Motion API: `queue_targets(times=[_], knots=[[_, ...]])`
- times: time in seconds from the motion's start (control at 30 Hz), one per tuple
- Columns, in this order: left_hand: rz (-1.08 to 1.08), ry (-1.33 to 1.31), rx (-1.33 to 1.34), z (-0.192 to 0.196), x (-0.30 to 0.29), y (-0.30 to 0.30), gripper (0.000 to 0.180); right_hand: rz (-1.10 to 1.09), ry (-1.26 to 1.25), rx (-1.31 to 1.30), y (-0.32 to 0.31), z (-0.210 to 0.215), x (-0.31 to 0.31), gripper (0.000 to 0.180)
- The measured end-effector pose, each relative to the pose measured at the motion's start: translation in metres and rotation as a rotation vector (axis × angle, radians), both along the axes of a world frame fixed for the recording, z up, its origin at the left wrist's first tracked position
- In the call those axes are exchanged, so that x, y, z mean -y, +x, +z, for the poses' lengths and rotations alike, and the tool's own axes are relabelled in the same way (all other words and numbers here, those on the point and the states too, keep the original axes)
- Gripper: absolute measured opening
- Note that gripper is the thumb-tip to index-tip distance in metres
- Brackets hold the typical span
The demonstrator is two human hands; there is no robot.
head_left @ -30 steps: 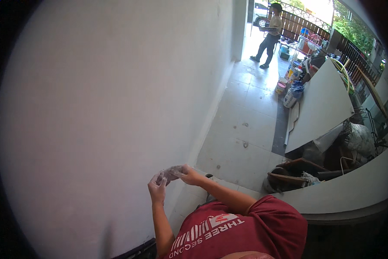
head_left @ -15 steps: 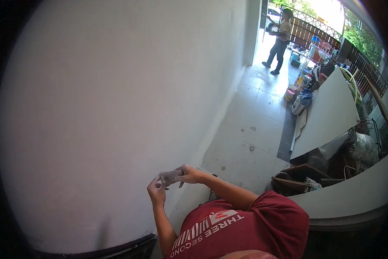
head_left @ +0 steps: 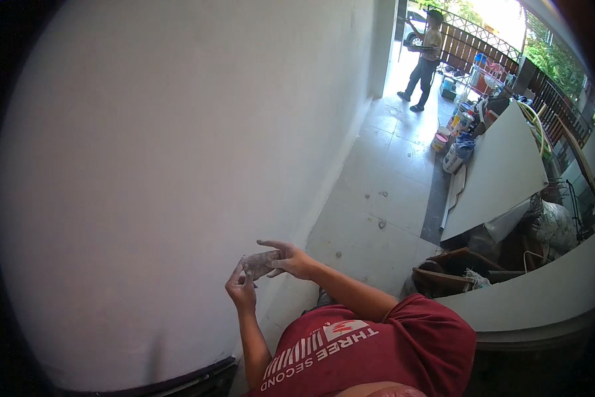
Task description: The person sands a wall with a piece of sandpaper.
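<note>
A small, flat, dusty grey piece that looks like folded sandpaper (head_left: 260, 263) is held up beside the pale wall (head_left: 165, 185). My left hand (head_left: 240, 286) is closed on its left end, thumb and fingers pinching it. Around its right end is my right hand (head_left: 296, 263), with the fingers spread and one stretched out above the piece. The thumb lies below it, close to or touching its lower edge. Grey dust coats the fingers of both hands.
The tiled floor (head_left: 367, 178) runs along the wall. To the right lean large pale boards (head_left: 499, 178), beside wooden boxes (head_left: 436, 281) and bagged clutter. Paint buckets (head_left: 441, 139) stand farther off. Another person (head_left: 424, 63) stands near the far doorway, holding a flat item.
My right hand has opened its fingers from around the sandpaper, one finger now reaching up and left. The left hand still pinches the sandpaper, which is tilted a little more.
</note>
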State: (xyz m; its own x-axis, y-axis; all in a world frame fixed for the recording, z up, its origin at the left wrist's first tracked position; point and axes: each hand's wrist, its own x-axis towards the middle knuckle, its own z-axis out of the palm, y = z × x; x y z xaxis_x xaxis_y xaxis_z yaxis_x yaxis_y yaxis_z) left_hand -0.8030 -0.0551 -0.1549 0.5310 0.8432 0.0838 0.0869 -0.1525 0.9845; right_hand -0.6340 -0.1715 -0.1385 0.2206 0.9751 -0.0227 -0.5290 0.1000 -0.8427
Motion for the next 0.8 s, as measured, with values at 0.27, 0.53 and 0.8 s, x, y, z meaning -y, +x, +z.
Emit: queue_targets(times=[0.27,0.53,0.8], knots=[[-0.061,0.098,0.071,-0.004,-0.01,0.009,0.033,0.066,-0.1,-0.205,-0.002,-0.01,0.006,0.081],[-0.085,0.064,0.082,-0.009,-0.016,0.008,0.032,0.224,-0.154,-0.2,-0.009,-0.044,0.003,0.063],[-0.074,-0.022,0.102,-0.016,-0.023,0.003,0.039,-0.063,-0.107,-0.122,-0.012,-0.046,-0.005,0.039]])
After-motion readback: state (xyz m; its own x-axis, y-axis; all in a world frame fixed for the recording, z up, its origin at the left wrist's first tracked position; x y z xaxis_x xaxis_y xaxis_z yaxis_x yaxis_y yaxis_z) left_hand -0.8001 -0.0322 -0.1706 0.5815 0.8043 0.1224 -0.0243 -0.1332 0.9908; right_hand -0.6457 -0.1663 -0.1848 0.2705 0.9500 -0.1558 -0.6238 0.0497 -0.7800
